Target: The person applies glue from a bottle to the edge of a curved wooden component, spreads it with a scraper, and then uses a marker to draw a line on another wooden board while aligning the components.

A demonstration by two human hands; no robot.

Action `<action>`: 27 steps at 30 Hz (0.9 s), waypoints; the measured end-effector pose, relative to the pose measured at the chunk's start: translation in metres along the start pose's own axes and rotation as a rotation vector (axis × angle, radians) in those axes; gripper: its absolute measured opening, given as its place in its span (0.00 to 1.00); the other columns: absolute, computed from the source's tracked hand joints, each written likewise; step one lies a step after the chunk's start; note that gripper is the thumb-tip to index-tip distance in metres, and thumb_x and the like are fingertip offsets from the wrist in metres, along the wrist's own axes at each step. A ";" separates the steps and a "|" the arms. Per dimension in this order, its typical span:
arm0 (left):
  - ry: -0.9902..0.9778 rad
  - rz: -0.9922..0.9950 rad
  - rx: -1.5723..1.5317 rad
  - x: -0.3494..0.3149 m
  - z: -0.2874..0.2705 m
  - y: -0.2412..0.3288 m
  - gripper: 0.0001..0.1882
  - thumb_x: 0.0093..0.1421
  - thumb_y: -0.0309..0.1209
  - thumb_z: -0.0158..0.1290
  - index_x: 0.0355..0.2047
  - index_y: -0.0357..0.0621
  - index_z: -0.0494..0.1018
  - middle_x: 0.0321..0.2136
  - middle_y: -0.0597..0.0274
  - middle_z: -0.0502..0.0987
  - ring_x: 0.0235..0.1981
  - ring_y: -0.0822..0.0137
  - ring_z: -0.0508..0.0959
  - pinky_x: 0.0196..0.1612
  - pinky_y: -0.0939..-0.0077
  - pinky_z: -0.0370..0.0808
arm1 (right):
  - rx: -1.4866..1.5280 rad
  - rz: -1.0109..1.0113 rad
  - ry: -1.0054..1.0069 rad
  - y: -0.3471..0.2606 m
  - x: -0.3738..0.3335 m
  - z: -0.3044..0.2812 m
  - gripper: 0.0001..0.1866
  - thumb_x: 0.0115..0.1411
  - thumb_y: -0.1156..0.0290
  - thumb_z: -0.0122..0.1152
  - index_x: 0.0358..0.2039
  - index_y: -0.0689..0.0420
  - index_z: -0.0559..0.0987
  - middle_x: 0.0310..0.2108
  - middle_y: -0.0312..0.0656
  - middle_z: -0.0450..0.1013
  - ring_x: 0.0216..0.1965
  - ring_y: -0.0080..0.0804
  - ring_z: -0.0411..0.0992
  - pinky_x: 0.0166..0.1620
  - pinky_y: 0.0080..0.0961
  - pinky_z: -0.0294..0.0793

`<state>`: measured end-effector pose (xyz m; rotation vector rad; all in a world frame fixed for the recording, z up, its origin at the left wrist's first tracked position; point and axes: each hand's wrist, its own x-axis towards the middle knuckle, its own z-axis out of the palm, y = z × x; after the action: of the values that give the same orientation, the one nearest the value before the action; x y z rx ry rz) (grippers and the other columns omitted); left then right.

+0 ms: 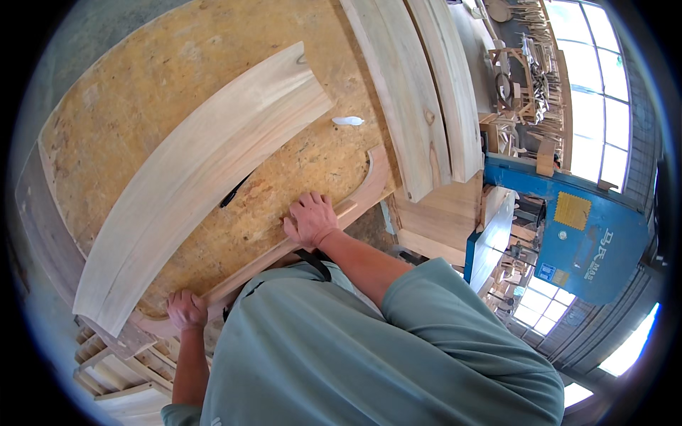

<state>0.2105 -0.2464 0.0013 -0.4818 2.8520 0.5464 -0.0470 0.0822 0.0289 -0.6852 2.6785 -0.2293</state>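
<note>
At the near edge of the worktable (284, 174), a long light-wood template with a hooked, curved end (372, 179) lies along my waist. My left hand (187, 309) is closed over its left part, knuckles up. Near its middle, my right hand (311, 220) grips it with bent fingers, the thumb toward the left. My palms hide parts of the wood. Beyond my hands a wide, pale curved board (192, 167) lies across the tabletop. A black pen (233, 193) rests beside that board's inner edge.
A small white object (348, 121) lies near the board's upper right end. Two thick curved planks (405, 92) stretch along the table's right side. Farther right stands a blue machine (597, 241) with a flat table (490, 234). Wooden frame parts (128, 380) are at lower left.
</note>
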 end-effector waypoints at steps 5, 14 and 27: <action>-0.013 -0.015 -0.002 0.002 -0.003 0.003 0.04 0.50 0.31 0.50 0.22 0.46 0.70 0.26 0.53 0.75 0.32 0.48 0.74 0.37 0.51 0.70 | -0.013 0.016 -0.049 -0.001 0.001 -0.003 0.18 0.54 0.50 0.58 0.31 0.52 0.80 0.39 0.44 0.71 0.47 0.44 0.68 0.50 0.45 0.65; -0.011 -0.004 -0.009 0.003 -0.004 0.003 0.05 0.50 0.32 0.51 0.22 0.46 0.71 0.26 0.53 0.75 0.33 0.48 0.74 0.37 0.51 0.70 | -0.011 0.022 -0.057 -0.003 0.001 -0.006 0.18 0.54 0.50 0.58 0.31 0.52 0.80 0.39 0.44 0.71 0.47 0.44 0.67 0.51 0.44 0.64; -0.023 -0.006 -0.005 0.002 -0.005 0.004 0.05 0.50 0.32 0.50 0.22 0.46 0.70 0.26 0.52 0.75 0.33 0.47 0.75 0.38 0.51 0.70 | -0.003 0.012 -0.035 -0.001 0.000 -0.003 0.17 0.54 0.51 0.59 0.31 0.52 0.80 0.39 0.44 0.71 0.47 0.44 0.68 0.49 0.44 0.65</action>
<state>0.2066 -0.2448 0.0064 -0.4811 2.8270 0.5545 -0.0475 0.0820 0.0315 -0.6685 2.6493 -0.2079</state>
